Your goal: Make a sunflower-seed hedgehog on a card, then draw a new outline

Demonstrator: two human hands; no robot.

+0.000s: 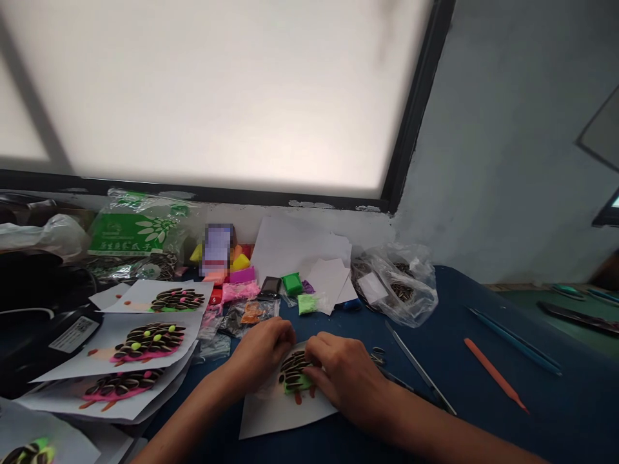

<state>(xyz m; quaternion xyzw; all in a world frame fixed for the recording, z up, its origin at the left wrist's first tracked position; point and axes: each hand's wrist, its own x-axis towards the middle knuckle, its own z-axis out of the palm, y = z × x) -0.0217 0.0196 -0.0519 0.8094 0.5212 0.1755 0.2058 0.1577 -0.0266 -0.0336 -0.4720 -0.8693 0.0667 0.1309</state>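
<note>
A white paper sheet [268,417] lies in front of me, bearing a hedgehog picture [294,372] made of green clay, striped sunflower seeds and brown clay feet. My left hand [265,347] rests at the sheet's upper left with its fingers curled together; whatever they hold is hidden. Over the picture's right side, my right hand [345,370] is closed, thumb and fingertips against the seeds and green clay. I cannot make out anything between those fingers. A few loose sunflower seeds [378,352] lie just beyond the right hand.
Finished-looking seed pictures [149,338] are stacked at left. Behind stand a green seed bag [128,235], coloured clay packets [242,290], blank paper [294,248] and a clear bag of seeds [401,283]. Rightward lie tweezers [420,367], an orange tool [496,374] and blue tweezers [515,341].
</note>
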